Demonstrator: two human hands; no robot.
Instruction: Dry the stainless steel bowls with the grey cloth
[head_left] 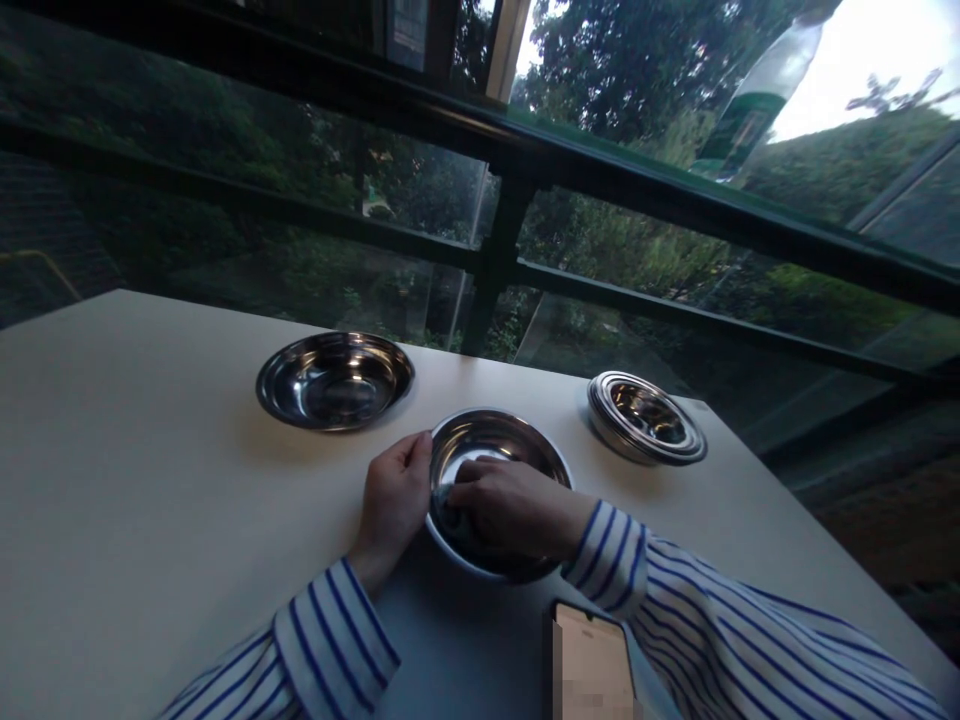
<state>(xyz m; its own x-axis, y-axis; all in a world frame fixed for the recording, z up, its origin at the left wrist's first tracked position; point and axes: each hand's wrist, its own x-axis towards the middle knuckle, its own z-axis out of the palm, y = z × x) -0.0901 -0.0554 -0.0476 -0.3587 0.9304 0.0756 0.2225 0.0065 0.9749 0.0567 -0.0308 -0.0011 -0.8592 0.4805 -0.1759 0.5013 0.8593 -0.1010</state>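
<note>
A shiny metal bowl is tilted slightly on the white table in front of me. My left hand grips its left rim, thumb on top and fingers around the outside. Inside the bowl, my right hand reaches down with bent, closed fingers near the left inner wall. Something small and greyish shows at those fingertips, too dark to name. The bowl's bottom is mostly hidden by the right hand and shadow.
A wide, shallow metal bowl stands at the back left. Several nested metal bowls sit at the right near the table's edge. A phone lies at the front. A plastic bottle stands on the green railing behind the table.
</note>
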